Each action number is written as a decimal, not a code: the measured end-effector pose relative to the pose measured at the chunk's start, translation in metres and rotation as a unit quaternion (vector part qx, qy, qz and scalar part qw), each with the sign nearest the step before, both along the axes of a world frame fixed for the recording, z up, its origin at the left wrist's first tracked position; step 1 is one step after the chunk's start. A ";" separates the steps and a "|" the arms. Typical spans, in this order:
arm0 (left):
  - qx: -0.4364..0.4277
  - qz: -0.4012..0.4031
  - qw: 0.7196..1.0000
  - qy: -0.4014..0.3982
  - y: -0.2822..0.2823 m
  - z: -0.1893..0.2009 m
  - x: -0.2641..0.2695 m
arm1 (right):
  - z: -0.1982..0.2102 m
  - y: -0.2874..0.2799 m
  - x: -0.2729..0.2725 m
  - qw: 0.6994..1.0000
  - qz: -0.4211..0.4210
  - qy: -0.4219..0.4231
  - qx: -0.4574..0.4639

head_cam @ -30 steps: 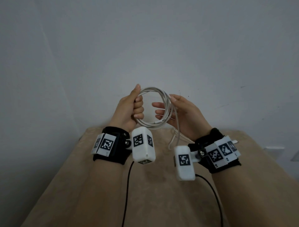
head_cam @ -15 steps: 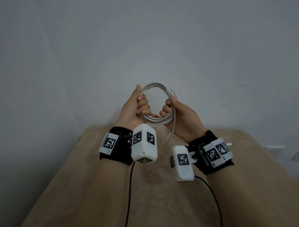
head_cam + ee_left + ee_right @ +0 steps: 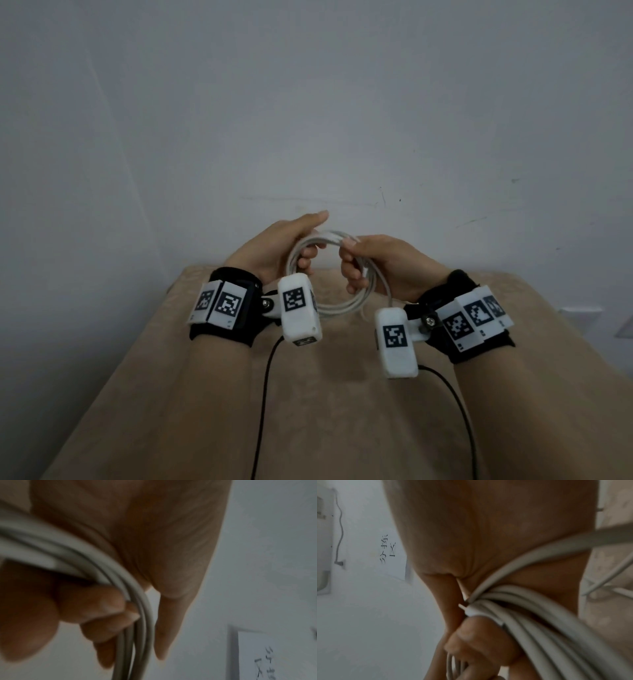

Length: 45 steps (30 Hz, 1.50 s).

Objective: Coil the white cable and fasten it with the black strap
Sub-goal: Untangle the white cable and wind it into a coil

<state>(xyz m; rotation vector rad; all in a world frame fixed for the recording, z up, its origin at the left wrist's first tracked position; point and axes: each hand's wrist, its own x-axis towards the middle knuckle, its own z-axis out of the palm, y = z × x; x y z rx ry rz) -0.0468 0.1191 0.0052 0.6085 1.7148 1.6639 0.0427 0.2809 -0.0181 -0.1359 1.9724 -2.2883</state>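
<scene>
Left hand point(image 3: 274, 246) fingers point(image 3: 96, 601) curled round coiled white cable point(image 3: 346, 306), mid-frame; right hand point(image 3: 383, 267) gripping coil's right side; above tan desk point(image 3: 342, 428).

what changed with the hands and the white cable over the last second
The right hand, open beside the coiled white cable a second ago, closed around the loops. Both hands came lower, tilting the coil toward the beige table. The left hand kept its grip; a loose end still hangs down.
</scene>
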 end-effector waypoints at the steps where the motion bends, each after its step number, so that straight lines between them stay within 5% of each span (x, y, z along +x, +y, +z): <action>1: -0.032 -0.017 0.999 0.037 0.000 0.000 0.001 | 0.000 -0.001 0.001 1.000 0.010 -0.011 0.020; 5: -0.142 -0.106 0.978 0.109 0.001 -0.002 0.009 | 0.001 -0.006 0.003 0.996 0.052 -0.048 0.055; 9: -0.153 -0.123 0.973 0.124 0.003 -0.004 0.012 | 0.001 -0.004 0.003 0.995 0.053 -0.056 0.057; 19: -0.055 -0.035 0.991 0.118 0.004 -0.001 0.004 | 0.008 -0.001 0.006 0.997 -0.032 -0.038 0.067; 28: 0.096 0.080 0.992 -0.014 0.001 0.004 -0.006 | 0.012 0.000 0.008 0.994 -0.107 0.020 0.021; 34: 0.162 0.099 0.980 -0.066 0.004 0.005 -0.005 | 0.012 -0.003 0.007 0.971 -0.197 0.078 0.113; 39: 0.218 0.101 0.963 -0.123 0.013 0.006 -0.001 | 0.011 -0.007 0.001 0.971 -0.215 0.101 0.004; 45: 0.256 0.095 0.949 -0.158 0.020 0.006 0.002 | 0.013 -0.009 -0.002 0.971 -0.143 0.080 -0.176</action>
